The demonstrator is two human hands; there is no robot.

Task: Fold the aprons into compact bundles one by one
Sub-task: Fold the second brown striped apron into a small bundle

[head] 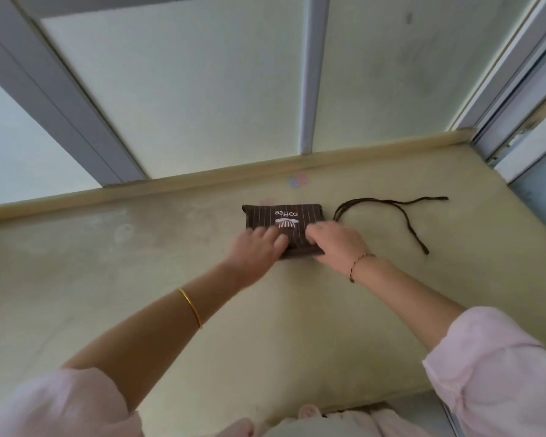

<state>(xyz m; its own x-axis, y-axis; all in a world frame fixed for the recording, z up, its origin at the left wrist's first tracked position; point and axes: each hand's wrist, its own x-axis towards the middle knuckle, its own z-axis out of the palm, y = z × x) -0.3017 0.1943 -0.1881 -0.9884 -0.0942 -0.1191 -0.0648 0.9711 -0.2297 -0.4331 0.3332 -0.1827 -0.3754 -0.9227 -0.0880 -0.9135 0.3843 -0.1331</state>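
Two hands meet on one small brown bundle near the far side of the pale yellow table (pixel 139 263). The bundle is an apron (pixel 281 222), dark brown with thin light stripes, folded down to a compact rectangle with the word "coffee" and a little white emblem showing on top, reading upside down from where the person stands. It lies flat, a little short of the raised lip along the table's far edge.

The left hand (pixel 259 247) lies over the bundle's near left corner, fingers laid out fairly straight and close together, tips resting on the cloth just beside the emblem. The right hand (pixel 334 241) covers the near right corner, its fingers curled over onto the fabric; whether they pinch a fold or only press on it I cannot tell, as the picture is blurred there.

From the apron's right edge, just beyond the right hand's knuckles, the dark ties (pixel 401 212) trail loose across the table to the right, one strand running far, another bending back toward the person.

A gold bangle (pixel 190 307) circles the left forearm, a thin cord bracelet (pixel 358 266) the right wrist.
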